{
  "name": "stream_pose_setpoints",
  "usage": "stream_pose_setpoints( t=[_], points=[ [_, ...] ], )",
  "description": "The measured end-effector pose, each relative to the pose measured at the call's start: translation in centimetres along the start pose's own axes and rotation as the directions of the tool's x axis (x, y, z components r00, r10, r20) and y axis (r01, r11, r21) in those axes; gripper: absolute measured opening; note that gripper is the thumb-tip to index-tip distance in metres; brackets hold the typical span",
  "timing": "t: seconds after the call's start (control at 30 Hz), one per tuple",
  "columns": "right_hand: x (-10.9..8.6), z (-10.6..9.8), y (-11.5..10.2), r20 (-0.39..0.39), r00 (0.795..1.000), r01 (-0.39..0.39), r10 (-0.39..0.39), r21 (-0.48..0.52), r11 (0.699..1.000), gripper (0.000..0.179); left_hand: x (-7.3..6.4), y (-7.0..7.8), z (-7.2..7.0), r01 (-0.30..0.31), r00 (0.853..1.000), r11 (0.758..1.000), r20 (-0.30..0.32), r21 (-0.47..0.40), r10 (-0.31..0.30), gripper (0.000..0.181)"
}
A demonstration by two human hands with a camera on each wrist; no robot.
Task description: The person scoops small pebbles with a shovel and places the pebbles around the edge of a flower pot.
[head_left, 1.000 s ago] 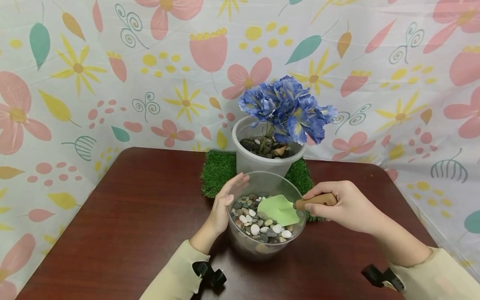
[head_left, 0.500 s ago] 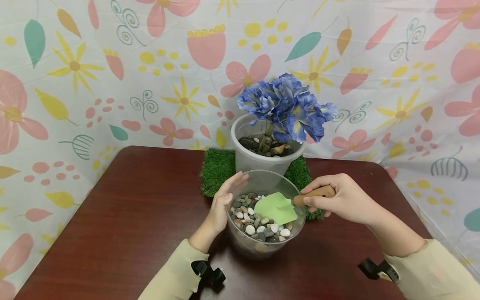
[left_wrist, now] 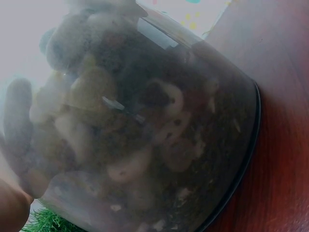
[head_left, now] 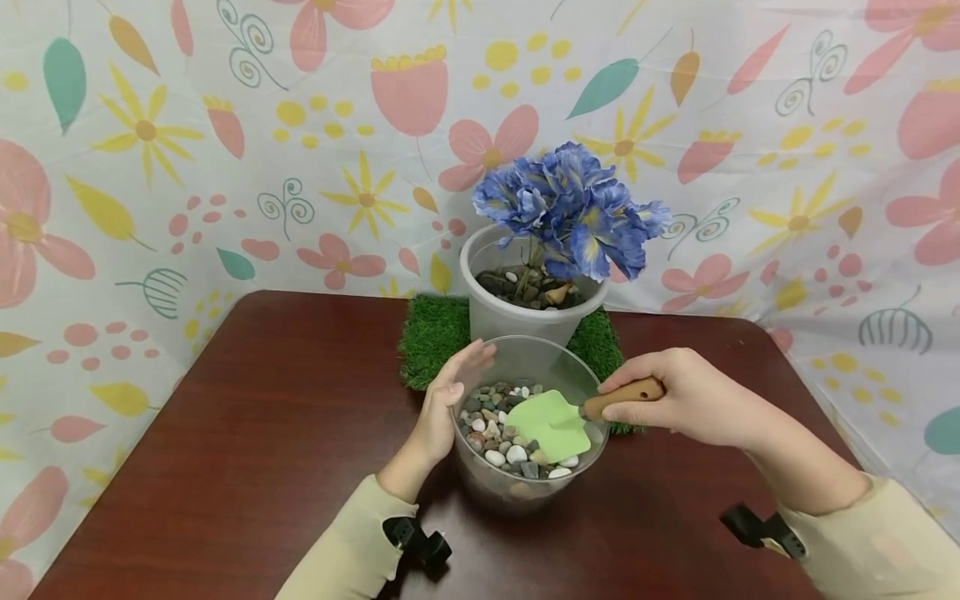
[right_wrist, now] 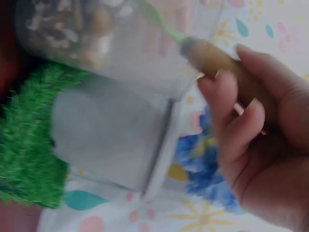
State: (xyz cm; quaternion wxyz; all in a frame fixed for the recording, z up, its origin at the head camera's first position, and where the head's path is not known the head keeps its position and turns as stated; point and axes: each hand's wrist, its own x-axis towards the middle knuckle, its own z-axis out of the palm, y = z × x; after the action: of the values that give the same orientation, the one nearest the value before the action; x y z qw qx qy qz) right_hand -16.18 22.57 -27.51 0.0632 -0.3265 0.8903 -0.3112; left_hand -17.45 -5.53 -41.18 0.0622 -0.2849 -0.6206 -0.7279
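Observation:
My right hand (head_left: 686,400) grips the wooden handle of a small garden trowel (head_left: 551,425), its light green blade resting low among the stones inside a clear plastic pot (head_left: 495,492). Grey, brown and white pebbles (head_left: 491,433) fill the pot's lower part. Against the pot's left side rests my left hand (head_left: 440,412), its fingers extended along the wall. Up close in the left wrist view, stones and dark material show through the cloudy wall (left_wrist: 145,125). Thumb and fingers curl round the handle (right_wrist: 219,63) in the blurred right wrist view.
Directly behind the clear pot stands a white flowerpot (head_left: 498,317) with blue artificial flowers (head_left: 573,212) and stones. It sits on a green turf mat (head_left: 435,337). The brown table (head_left: 285,433) backs onto a flower-print cloth (head_left: 315,167).
The trowel blade has shifted slightly left and lower among the pebbles, and some stones in front of it have moved. The left hand has stayed at the pot's side.

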Motion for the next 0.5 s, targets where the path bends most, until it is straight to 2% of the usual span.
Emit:
stream_pose_setpoints(
  t=[0.1,0.23,0.4,0.5],
  points=[
    [0.5,0.0,-0.8,0.014,1.000,0.023,-0.021,-0.139,0.990,0.020,0.0,0.0,-0.1,0.005,1.000,1.000,-0.005,0.002,-0.005,0.064],
    [0.9,0.1,-0.9,0.049,0.998,0.046,-0.037,-0.194,0.980,0.016,0.0,0.0,-0.2,0.011,1.000,1.000,-0.004,0.007,-0.011,0.063],
    [1.0,-0.1,0.3,0.047,0.991,0.131,-0.127,-0.098,0.986,0.010,0.0,0.0,-0.2,0.016,1.000,1.000,0.000,0.009,-0.016,0.064],
    [1.1,-0.4,1.0,0.078,0.987,0.141,-0.139,-0.014,0.990,0.013,0.0,0.1,-0.2,0.016,1.000,1.000,0.001,0.018,-0.016,0.065]
  ],
)
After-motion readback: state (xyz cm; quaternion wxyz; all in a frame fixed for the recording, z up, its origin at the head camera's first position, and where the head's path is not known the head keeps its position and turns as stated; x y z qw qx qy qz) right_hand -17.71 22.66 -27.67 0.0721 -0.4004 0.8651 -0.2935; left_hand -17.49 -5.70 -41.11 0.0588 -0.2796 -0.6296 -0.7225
